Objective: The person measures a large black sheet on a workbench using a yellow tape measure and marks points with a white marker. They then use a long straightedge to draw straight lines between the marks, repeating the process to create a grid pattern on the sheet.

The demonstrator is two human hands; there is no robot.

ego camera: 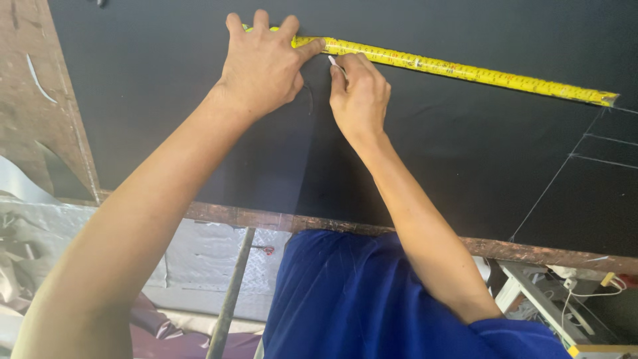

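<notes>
Landmark = yellow tape measure (458, 68). Nearest the camera, well short of the tape: blue shirt (372, 299), then the worn brown front edge of the worktop (531, 251), running roughly parallel to the tape's long axis. Between that edge and the tape: black sheet material (412, 159), flat, matte, covering most of the worktop; thin pale lines (565, 166) already drawn on it under the tape's right end. Both forearms cross the sheet toward the tape. Right hand (359, 93) sits just on the near side of the tape, touching or almost touching its lower edge; fingers (340, 74) pinched shut around a small white marker, looks like chalk (334, 62), tip right at the tape edge. Left hand (262, 63) is on the tape itself, just left of the right hand, fingers spread flat and pressing, thumb laid along the strip; it grips nothing, just pins the tape down. Key relation: tape's long axis runs left to right, dropping slightly toward the right, so the free length lies to the right of both hands, and the right hand is the nearer one to it. Tape looks like a flat flexible yellow strip with dark graduations, lying straight and flush on the sheet, far end near the right border of view. A short pale curved mark on the sheet shows between the two hands, below the tape.
</notes>
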